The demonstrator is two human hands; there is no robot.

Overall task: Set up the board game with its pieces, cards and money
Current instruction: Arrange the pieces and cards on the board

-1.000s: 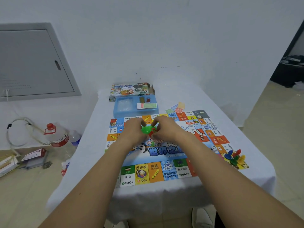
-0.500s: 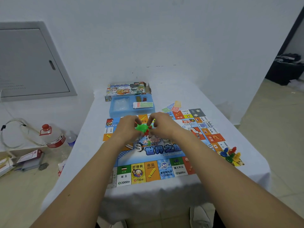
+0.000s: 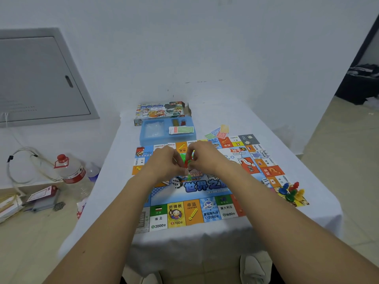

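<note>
Both hands [image 3: 185,160] pinch small pieces [image 3: 187,162] — above board [image 3: 207,185].

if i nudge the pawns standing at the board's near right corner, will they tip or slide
Probably tip: the pawns look tall on small bases and bunched close, so one may topple its neighbours. They look like light plastic, and the glossy game board could let any that stay upright slide.

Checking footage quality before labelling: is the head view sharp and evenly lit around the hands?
Head view: soft, even light without glare; left hand and right hand slightly motion-blurred, so the small red and green pieces they pinch smear; wide-angle bending toward the edges.
</note>
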